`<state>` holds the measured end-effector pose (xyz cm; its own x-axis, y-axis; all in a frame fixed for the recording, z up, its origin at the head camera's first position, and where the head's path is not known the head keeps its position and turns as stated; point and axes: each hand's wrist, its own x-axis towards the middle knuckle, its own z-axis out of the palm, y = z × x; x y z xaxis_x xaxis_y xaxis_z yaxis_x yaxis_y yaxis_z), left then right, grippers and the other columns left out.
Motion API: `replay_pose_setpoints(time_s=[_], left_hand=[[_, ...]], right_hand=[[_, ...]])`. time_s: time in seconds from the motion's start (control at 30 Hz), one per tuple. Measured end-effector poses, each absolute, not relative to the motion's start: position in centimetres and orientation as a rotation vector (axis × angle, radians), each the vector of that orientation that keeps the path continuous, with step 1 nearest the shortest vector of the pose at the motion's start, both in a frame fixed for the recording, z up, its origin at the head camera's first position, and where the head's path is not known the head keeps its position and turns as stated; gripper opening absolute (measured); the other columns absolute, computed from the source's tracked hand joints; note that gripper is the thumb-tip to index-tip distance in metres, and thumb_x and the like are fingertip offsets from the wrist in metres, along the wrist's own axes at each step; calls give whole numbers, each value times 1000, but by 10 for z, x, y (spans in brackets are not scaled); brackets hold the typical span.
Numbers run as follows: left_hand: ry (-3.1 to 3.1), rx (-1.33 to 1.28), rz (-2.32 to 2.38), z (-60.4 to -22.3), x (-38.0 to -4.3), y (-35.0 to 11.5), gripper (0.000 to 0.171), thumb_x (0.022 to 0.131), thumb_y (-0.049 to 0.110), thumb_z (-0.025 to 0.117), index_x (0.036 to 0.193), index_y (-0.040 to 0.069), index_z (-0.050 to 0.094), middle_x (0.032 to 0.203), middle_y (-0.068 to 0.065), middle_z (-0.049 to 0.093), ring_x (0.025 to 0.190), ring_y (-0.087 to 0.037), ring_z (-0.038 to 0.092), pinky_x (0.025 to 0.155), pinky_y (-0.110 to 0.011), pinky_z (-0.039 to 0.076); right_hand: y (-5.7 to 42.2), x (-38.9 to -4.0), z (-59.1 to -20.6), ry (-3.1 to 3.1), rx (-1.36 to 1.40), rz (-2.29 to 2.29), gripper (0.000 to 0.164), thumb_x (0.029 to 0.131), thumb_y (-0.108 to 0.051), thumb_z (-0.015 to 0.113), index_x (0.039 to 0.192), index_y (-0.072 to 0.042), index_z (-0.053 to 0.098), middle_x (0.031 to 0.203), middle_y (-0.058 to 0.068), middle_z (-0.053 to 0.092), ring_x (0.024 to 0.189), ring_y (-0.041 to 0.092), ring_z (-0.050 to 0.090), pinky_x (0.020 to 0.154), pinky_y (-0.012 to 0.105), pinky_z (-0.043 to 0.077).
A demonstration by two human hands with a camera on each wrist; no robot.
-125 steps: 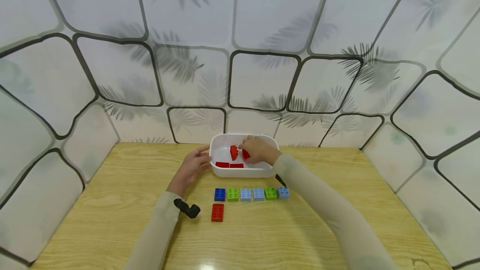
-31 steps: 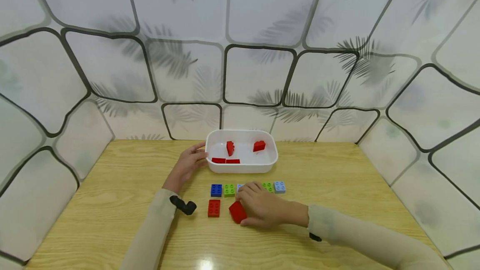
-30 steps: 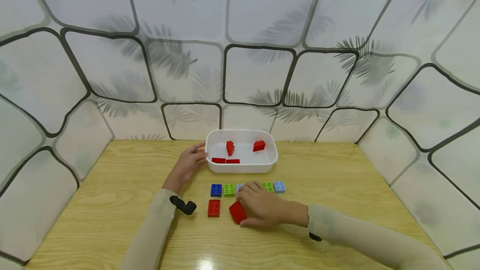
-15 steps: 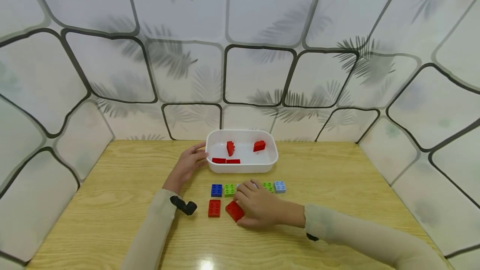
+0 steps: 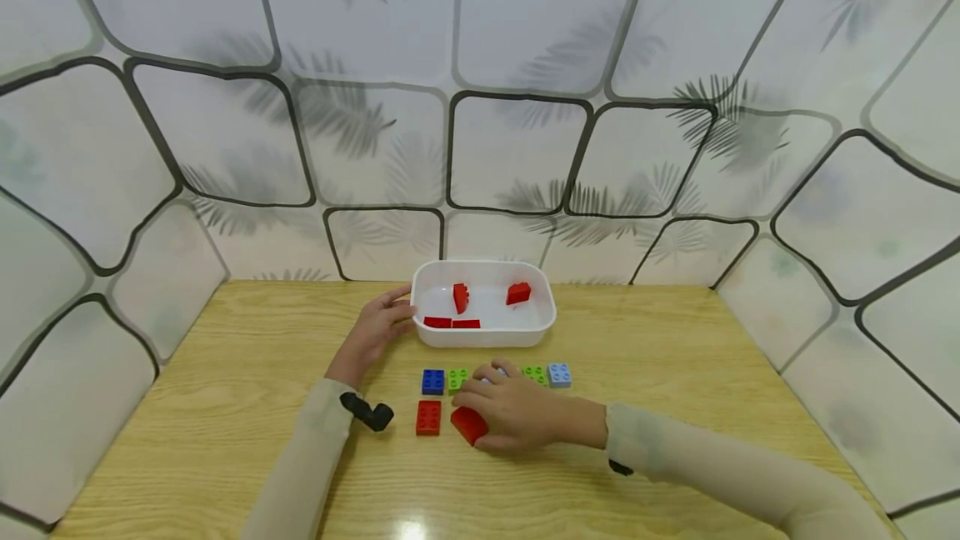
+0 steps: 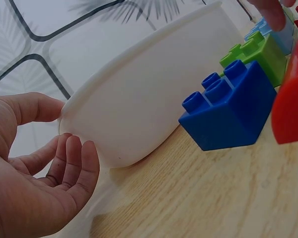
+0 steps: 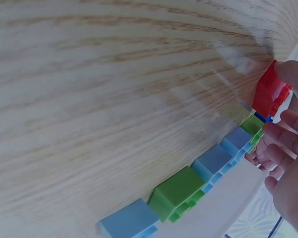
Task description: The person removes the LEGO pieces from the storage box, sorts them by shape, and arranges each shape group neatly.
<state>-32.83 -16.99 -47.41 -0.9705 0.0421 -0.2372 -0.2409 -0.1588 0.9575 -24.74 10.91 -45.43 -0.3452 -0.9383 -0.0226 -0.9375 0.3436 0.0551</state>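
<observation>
In the head view my right hand (image 5: 513,408) pinches a red toy building brick (image 5: 470,426) between thumb and fingers, low over the table. The brick is tilted, and part of it is hidden by the hand. To its left lies another red brick (image 5: 428,418), studs up. Behind them runs a row of smaller bricks: dark blue (image 5: 432,382), green (image 5: 458,380), two light blue ones (image 7: 213,162) mostly covered by the hand in the head view, green (image 5: 535,374) and light blue (image 5: 558,375). My left hand (image 5: 372,330) touches the left end of a white tray (image 5: 483,338), fingers loosely bent.
Several red bricks (image 5: 518,293) lie inside the tray, some along its front wall. A patterned wall covering (image 5: 517,157) rises behind the wooden table (image 5: 300,307) and along both sides. Dark wrist cameras (image 5: 367,412) sit on both sleeves.
Since the earliest frame, my right hand has brought a red brick out of the tray to the table. Lately it has shifted slightly left and the brick has turned. The left hand stays put.
</observation>
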Motion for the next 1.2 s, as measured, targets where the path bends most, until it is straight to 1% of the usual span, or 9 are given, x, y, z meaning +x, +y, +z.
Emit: replay_pose_setpoints(time_s=[0.17,0.4,0.57,0.67,0.83,1.0,1.1,1.2], left_hand=[[1905,-224,2247,-475,-328,-170,56,101,6,60,155,9,44,144,-19,48,112,-19,57,101,-32,54],[1916,-225,2235,-475,-328,-169,55,102,6,58,155,9,43,147,-20,47,119,-24,56,104,-35,53],[1917,-225,2234,-476,-329,-169,55,102,6,57,155,9,43,148,-20,46,121,-25,55,108,-39,50],[1917,-219,2234,-475,-328,-169,55,102,6,58,155,8,43,149,-21,47,120,-24,56,108,-38,51],[1913,-225,2236,-474,-327,-169,55,102,6,58,155,9,43,147,-20,48,115,-20,58,102,-34,54],[1905,-230,2244,-474,-327,-169,56,101,5,59,155,8,43,146,-20,49,110,-16,59,98,-32,55],[1911,-238,2241,-474,-327,-169,56,101,5,59,155,9,44,146,-19,49,110,-16,59,98,-31,55],[1918,-232,2239,-475,-327,-169,56,101,6,60,155,8,43,148,-20,48,113,-19,58,100,-32,54]], right_hand=[[108,-247,-454,-2519,1818,-109,49,99,-50,61,140,-23,54,132,-7,61,123,17,49,110,43,41],[104,-246,-458,-2486,1777,-118,48,100,-54,57,137,-22,57,126,-7,64,118,16,51,109,44,42],[100,-245,-460,-2450,1728,-135,49,100,-57,55,134,-21,59,123,-7,65,114,15,51,108,44,44],[97,-244,-460,-2440,1696,-150,50,100,-58,54,133,-20,60,120,-6,65,113,14,51,107,44,45],[93,-244,-464,-2426,1656,-176,51,100,-60,53,131,-20,62,117,-6,66,111,15,52,107,42,45],[90,-243,-465,-2416,1625,-210,54,100,-62,51,131,-19,63,117,-5,67,112,16,53,108,43,45],[89,-243,-465,-2414,1613,-225,55,100,-62,51,132,-19,63,118,-5,67,114,16,54,108,43,45],[87,-242,-465,-2408,1608,-234,56,100,-63,50,133,-19,63,119,-4,67,115,17,54,108,43,45]])
